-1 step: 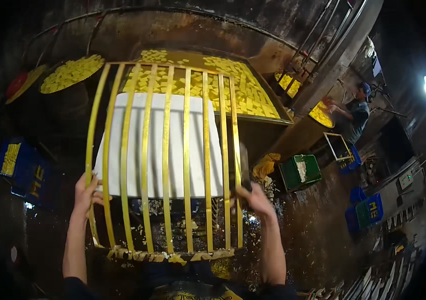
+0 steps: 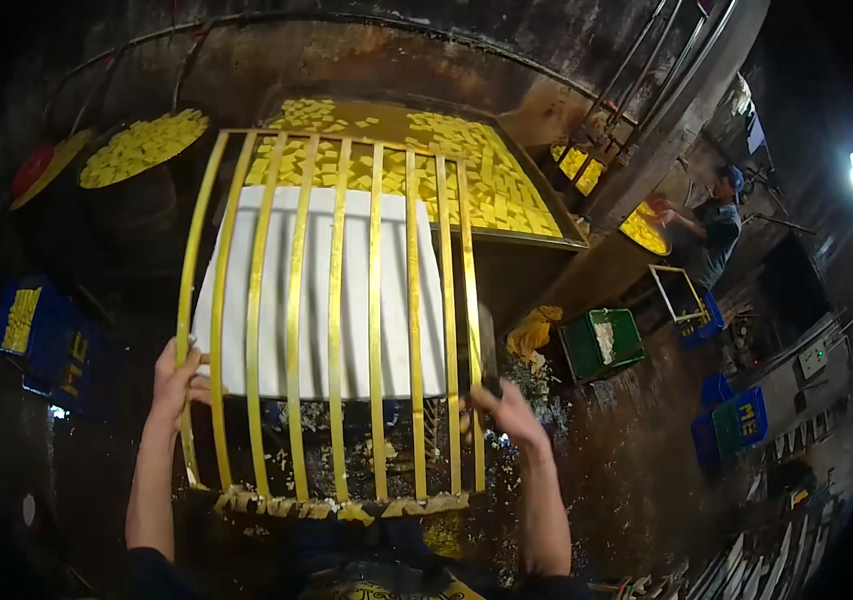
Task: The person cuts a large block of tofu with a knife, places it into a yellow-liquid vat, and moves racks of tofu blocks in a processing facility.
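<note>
A yellow slatted frame (image 2: 337,300) is tilted up in front of me, its near edge crusted with pale crumbs. Through its bars shows a broad white slab (image 2: 358,270), apparently tofu, lying behind it. My left hand (image 2: 178,375) is closed around the frame's left side bar. At the right side bar, my right hand (image 2: 509,408) is closed on the dark handle of a knife (image 2: 487,350) with a broad blade. The blade stands upright next to the bar; whether these fingers also touch the frame is unclear.
Beyond the slab, a large vat (image 2: 506,236) holds many yellow blocks in liquid. Round trays of yellow pieces (image 2: 144,148) stand far left. A green crate (image 2: 574,355) and blue crates (image 2: 56,345) flank me. A co-worker (image 2: 721,225) stands far right by another tray.
The frame's left side has shifted slightly to the right, and its near edge has risen a little. The knife's blade now leans slightly differently beside the right bar.
</note>
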Demonstrator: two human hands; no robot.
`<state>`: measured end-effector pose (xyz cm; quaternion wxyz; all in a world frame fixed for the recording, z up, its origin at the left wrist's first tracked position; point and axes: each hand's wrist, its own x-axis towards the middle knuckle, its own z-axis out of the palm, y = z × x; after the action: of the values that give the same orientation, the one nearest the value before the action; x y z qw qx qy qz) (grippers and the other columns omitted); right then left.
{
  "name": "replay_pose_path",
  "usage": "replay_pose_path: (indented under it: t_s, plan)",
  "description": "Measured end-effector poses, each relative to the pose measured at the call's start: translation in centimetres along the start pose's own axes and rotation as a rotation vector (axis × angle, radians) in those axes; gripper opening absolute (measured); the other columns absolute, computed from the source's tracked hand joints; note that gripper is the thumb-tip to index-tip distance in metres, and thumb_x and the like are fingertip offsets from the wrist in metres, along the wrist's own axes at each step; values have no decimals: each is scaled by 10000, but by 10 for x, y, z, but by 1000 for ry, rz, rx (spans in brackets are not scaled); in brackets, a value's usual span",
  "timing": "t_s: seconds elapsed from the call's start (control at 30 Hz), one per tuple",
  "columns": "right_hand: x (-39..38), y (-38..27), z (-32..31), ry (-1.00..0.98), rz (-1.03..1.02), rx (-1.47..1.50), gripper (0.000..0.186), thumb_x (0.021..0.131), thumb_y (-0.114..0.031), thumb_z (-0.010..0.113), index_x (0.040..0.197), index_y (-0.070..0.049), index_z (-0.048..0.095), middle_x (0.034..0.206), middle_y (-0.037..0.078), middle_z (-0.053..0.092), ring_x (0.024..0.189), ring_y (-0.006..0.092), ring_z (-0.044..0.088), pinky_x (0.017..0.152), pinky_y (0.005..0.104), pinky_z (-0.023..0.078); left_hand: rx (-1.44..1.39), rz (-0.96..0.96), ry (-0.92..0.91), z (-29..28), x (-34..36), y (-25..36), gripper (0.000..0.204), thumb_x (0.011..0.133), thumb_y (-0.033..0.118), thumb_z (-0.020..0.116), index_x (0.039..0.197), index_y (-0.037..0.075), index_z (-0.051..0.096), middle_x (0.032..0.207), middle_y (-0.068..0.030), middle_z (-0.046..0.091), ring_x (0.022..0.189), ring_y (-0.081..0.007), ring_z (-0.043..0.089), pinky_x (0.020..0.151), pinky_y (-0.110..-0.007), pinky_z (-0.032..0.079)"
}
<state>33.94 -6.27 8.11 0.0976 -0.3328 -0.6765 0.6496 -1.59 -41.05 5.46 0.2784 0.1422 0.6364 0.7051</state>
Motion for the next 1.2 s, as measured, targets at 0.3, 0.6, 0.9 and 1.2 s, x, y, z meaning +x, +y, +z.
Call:
replay_pose_path:
  t_s: [0.3,0.6,0.9,1.2]
  plan:
    - [72,75,17,477,-173,-123,313,756,-122,693,1013,54,672,875,75,702,645,120,597,621,307,493,418,91,94,12,116,-35,257,943,129,568,1129,-42,521,924,-121,617,696,-204,679,576,-290,548]
    - [110,88,11,606,-235,-245,269,694,-153,738,852,56,677,765,84,668,712,130,599,684,301,479,1111,523,362,35,141,-54,292,883,103,608,1114,-74,623,863,-202,560,822,-340,566,754,-403,464]
    - [125,86,6,615,-216,-149,317,674,-178,734,913,27,698,766,145,638,694,238,614,683,354,479,1069,472,358,50,149,-51,254,895,80,580,1100,-64,624,871,-187,519,817,-332,548,759,-418,455]
    - [127,88,8,566,-162,-92,313,692,-188,728,915,30,698,781,121,674,685,178,618,672,325,489,1126,519,360,45,150,-57,287,909,94,588,1152,-55,618,878,-181,543,818,-322,563,755,-391,466]
